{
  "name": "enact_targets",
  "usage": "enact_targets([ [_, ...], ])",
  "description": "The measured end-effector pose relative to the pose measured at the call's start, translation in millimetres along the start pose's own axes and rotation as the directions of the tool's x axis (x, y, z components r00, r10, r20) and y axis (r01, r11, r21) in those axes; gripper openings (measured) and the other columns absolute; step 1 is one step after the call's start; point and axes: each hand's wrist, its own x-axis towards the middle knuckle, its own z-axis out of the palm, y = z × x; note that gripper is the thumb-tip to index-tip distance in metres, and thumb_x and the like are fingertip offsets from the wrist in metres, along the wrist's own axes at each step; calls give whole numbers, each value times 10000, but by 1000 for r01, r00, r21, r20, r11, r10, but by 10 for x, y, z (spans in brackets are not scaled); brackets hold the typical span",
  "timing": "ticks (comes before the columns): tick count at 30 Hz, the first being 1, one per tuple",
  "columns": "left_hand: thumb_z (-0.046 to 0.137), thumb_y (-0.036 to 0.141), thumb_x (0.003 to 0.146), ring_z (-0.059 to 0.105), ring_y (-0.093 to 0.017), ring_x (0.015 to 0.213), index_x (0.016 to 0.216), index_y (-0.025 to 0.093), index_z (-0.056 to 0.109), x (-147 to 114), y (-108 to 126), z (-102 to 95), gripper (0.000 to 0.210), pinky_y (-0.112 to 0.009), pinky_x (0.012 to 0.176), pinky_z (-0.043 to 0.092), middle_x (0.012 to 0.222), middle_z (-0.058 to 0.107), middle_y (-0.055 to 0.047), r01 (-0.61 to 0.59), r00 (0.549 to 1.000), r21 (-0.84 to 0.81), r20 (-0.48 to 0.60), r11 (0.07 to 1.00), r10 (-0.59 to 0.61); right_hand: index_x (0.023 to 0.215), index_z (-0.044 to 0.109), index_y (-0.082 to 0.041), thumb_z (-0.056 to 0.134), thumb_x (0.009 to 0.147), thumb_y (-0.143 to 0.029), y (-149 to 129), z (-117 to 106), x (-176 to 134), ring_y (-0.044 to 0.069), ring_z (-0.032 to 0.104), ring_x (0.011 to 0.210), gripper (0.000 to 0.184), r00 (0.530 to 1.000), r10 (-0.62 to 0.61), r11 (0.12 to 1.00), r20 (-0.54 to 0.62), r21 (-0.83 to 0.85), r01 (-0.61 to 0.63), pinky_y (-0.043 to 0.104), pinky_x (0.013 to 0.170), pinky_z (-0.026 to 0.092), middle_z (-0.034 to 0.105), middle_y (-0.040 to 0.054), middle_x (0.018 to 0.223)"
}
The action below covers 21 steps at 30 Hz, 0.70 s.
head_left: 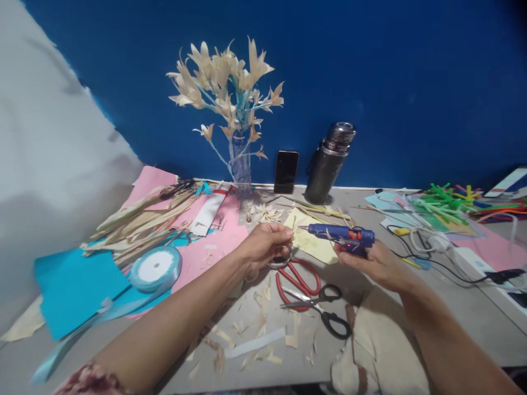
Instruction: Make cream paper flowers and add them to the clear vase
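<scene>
My left hand [267, 244] is closed in a pinch on a thin greenish stem [294, 224], whose lower part is hidden by the fingers. My right hand [381, 264] grips a blue glue gun [343, 235] by its handle. The gun's nozzle points left and ends close to the stem; whether they touch I cannot tell. Under both sits a pale yellow sheet [317, 249]. Nearer to me, red-handled scissors [302, 280] and black-handled scissors [325, 304] lie one across the other, among scattered pale husk scraps [263, 307].
A clear vase [241, 164] of pale flowers stands by the blue wall, with a phone [286, 172] and a dark flask [330, 163] to its right. Dried husks [144, 225] and a ribbon roll [155, 269] lie left. Cables and a power strip [477, 269] are at right.
</scene>
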Motion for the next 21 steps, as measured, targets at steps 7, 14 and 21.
enact_targets([
  [7, 906, 263, 575, 555, -81, 533, 658, 92, 687, -1, -2, 20, 290, -197, 504, 474, 629, 605, -31, 2, 1000, 12, -18, 1000, -2, 881, 629, -193, 563, 884, -544, -67, 6, 12, 205, 584, 744, 356, 998, -38, 999, 50, -13, 39, 301, 664, 492, 627, 41, 805],
  [14, 916, 272, 555, 556, -74, 529, 652, 88, 688, -6, 17, 28, 308, -182, 507, 474, 618, 604, -29, -4, 1000, 11, -11, 1000, 4, 818, 598, -186, 500, 920, -524, -118, 3, 22, 191, 522, 723, 367, 996, -55, 994, 72, -91, 61, 301, 660, 444, 567, 32, 774],
  [21, 902, 265, 589, 559, -75, 513, 659, 89, 683, 7, -2, 7, 290, -189, 509, 478, 620, 605, -28, 3, 1000, 11, 2, 1000, -3, 833, 585, -187, 495, 925, -524, -105, 0, 19, 201, 524, 761, 361, 996, -64, 994, 65, -83, 70, 308, 699, 451, 573, 39, 805],
])
